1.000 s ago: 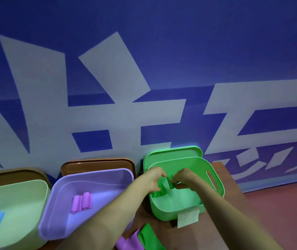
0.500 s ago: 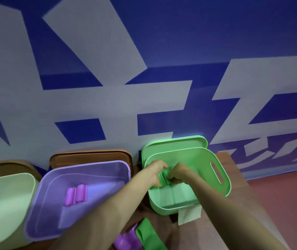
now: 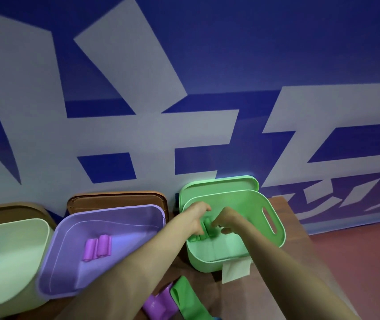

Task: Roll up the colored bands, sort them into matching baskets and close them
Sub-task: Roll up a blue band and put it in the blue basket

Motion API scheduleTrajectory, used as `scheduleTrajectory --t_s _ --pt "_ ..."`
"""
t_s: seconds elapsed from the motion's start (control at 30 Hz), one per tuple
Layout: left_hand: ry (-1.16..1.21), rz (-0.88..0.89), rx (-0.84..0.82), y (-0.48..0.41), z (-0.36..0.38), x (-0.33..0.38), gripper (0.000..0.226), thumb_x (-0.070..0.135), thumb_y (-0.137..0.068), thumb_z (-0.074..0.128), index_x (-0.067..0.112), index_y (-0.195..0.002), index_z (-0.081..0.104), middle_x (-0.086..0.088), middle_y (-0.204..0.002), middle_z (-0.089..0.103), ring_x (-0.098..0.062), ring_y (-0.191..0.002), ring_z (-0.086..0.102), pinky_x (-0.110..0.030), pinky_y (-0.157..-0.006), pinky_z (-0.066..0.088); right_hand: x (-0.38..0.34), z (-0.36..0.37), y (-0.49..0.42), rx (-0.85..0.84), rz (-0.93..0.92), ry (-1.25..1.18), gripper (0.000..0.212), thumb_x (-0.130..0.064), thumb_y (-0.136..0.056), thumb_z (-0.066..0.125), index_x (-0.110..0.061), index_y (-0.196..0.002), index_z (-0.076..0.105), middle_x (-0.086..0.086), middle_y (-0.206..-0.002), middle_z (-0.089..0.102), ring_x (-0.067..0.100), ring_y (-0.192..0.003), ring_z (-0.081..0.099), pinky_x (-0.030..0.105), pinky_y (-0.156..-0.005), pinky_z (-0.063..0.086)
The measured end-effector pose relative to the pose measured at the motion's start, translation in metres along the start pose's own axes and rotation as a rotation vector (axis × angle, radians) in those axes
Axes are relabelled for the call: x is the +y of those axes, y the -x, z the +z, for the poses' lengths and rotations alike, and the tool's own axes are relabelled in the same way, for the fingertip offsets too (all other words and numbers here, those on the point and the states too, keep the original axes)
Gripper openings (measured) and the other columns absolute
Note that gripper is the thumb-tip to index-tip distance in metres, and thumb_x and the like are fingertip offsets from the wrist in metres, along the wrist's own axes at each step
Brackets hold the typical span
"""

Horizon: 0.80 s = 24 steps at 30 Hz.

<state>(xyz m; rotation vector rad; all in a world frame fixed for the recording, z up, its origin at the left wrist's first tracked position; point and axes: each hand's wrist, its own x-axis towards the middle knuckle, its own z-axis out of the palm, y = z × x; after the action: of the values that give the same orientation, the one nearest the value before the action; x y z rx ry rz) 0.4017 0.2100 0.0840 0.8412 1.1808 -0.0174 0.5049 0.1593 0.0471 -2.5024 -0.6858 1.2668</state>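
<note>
Placing step: left hand and right hand, close together, pinch a rolled green band inside the green basket. Next, probably: release, then grab the loose green strip at 6 o'clock.

The left forearm is bare along all of its visible length, from the lower edge of the view up to the wrist. It looks smooth and slim, broad close to the camera and tapering toward the wrist, with its near part smeared by blur. The right forearm is bare in the same way and has the same tapering shape, its outer outline soft and hazy. The left grip is a bare hand with a rounded ridge of knuckles. The right grip is a bare hand as well.
</note>
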Motion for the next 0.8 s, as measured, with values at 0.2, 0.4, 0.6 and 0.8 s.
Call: scheduleTrajectory --t_s 0.2,0.4,0.6,0.8 --pt "0.09 0.122 -0.09 0.07 -0.017 0.01 0.047 0.012 -0.096 0.049 -0.002 -0.139 0.034 -0.022 -0.15 0.028 -0.033 -0.139 0.029 -0.044 -0.107 0.034 -0.004 -0.033 0.075 0.116 -0.207 -0.264 0.021 -0.017 -0.09 0.064 -0.001 -0.102 0.062 0.009 -0.091 0.06 0.015 -0.065 0.055 0.023 -0.057 0.043" --pt "0.126 0.452 -0.105 0.177 -0.071 -0.007 0.023 0.009 -0.097 0.047 0.003 -0.118 0.054 -0.015 -0.119 0.052 -0.026 -0.11 0.053 -0.041 -0.096 0.044 -0.016 -0.043 0.208 0.174 -0.571 -0.42 0.027 -0.02 -0.091 0.063 -0.007 -0.114 0.061 0.007 -0.105 0.067 0.019 -0.093 0.064 0.033 -0.086 0.051" --pt "0.115 0.708 0.046 0.242 -0.144 -0.075 0.013 0.008 -0.095 0.051 0.012 -0.099 0.063 -0.005 -0.103 0.065 -0.022 -0.1 0.062 -0.034 -0.09 0.049 -0.02 0.024 0.282 0.187 -0.821 -0.517 0.02 -0.014 -0.09 0.064 -0.01 -0.11 0.063 0.007 -0.104 0.067 0.02 -0.091 0.067 0.03 -0.081 0.055" --pt "0.16 0.679 0.294 0.234 -0.215 -0.181 0.01 0.008 -0.094 0.053 0.012 -0.097 0.061 -0.004 -0.097 0.063 -0.013 -0.089 0.06 -0.026 -0.081 0.047 -0.023 0.152 0.262 0.016 -0.914 -0.482 0.02 -0.012 -0.088 0.066 -0.02 -0.106 0.061 -0.007 -0.085 0.065 0.01 -0.08 0.059 0.032 -0.073 0.053"
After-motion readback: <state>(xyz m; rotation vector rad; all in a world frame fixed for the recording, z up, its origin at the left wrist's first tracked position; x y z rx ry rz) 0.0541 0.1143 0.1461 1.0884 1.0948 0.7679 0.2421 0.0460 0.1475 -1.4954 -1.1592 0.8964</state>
